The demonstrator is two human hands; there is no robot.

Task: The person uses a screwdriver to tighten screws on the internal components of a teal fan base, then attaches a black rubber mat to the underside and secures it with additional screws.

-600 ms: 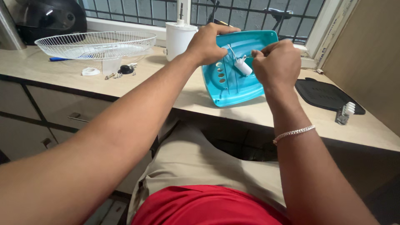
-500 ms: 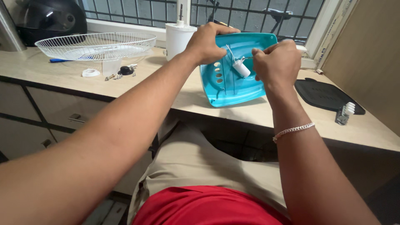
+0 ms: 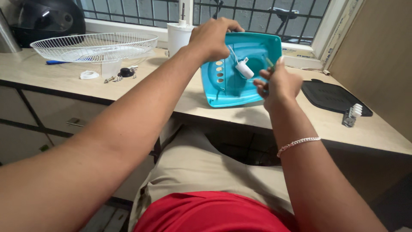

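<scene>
Teal plastic housing [image 3: 231, 86] tilted upright on the counter [image 3: 64, 81]

Left hand [image 3: 212, 38] clamps its 11 o'clock rim; right hand [image 3: 277, 83] pinches a thin tool at 3 o'clock beside a white capacitor [image 3: 243, 68].

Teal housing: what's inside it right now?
Inside the teal housing: a small white cylindrical part on thin wires and a row of oval holes. The left hand covers its upper left rim; the right hand hides the lower right interior.

The left hand [image 3: 211, 39] grips the top edge of a tilted turquoise plastic housing [image 3: 240, 68] propped on the counter [image 3: 60, 81], while the right hand [image 3: 277, 83] pinches what may be a thin tool beside a small white part [image 3: 244, 68] inside it.
</scene>
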